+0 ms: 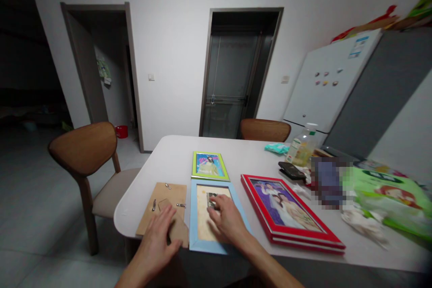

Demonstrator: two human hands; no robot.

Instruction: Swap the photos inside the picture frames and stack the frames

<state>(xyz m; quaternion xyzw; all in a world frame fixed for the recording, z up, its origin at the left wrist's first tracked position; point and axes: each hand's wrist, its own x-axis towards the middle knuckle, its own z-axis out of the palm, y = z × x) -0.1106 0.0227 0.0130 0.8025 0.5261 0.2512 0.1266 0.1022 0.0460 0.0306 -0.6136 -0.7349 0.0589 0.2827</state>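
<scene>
A light-blue picture frame (pixel 193 220) lies face up near the table's front edge, with a cream sheet (pixel 204 229) inside its border. Over it my right hand (pixel 227 218) is bent, thumb and fingertips closed at a small dark photo (pixel 211 199), which they partly cover. To the left is a brown backing board (pixel 158 191) with metal clips and a stand flap (pixel 177 231). My left hand (pixel 158 234) rests on this board and flap, fingers stretched out and thumb apart.
A green-framed picture (pixel 209 166) lies just beyond the blue one. Two stacked red frames (pixel 303 238) lie to the right. Farther right are a black phone-like object (pixel 292 171), a bottle (pixel 301 146), crumpled tissues (pixel 366 225) and a green package (pixel 388 193). Wooden chairs (pixel 84 148) flank the table.
</scene>
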